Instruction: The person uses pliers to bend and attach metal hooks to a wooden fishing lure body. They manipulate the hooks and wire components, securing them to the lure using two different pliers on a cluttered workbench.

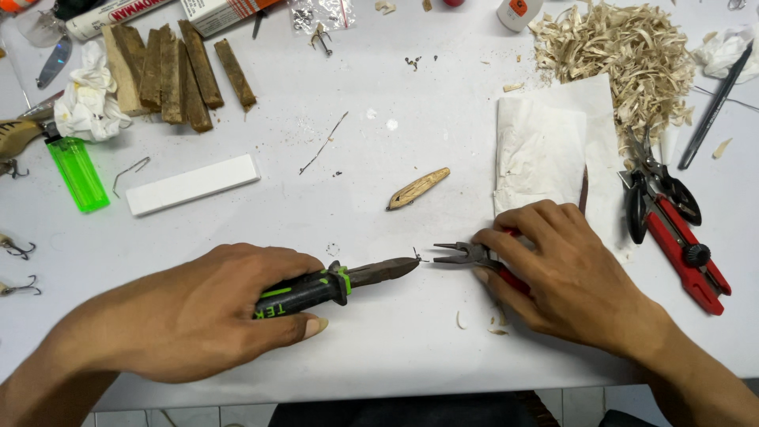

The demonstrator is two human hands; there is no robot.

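Pliers: we see two pairs meeting nose to nose near the table's (pixel 379 158) front edge. Left hand (pixel 209 312), fingers wrapped tight, grips the black-and-green-handled pliers (pixel 336 285). Right hand (pixel 553 269), fingers curled close, holds the smaller red-handled pliers (pixel 466 255). Between both tips sits a tiny bent wire piece (pixel 417 255). A carved wooden lure body (pixel 417 188) lies mid-table, apart from the hands.

Left hand (pixel 213 312) with long-nose pliers (pixel 348 281) at 7 o'clock, tips meeting small pliers (pixel 466 255) under right hand (pixel 565 273) at 4; carved wood piece (pixel 417 189) center; shavings (pixel 613 55) at 1; wood strips (pixel 178 75) at 11.
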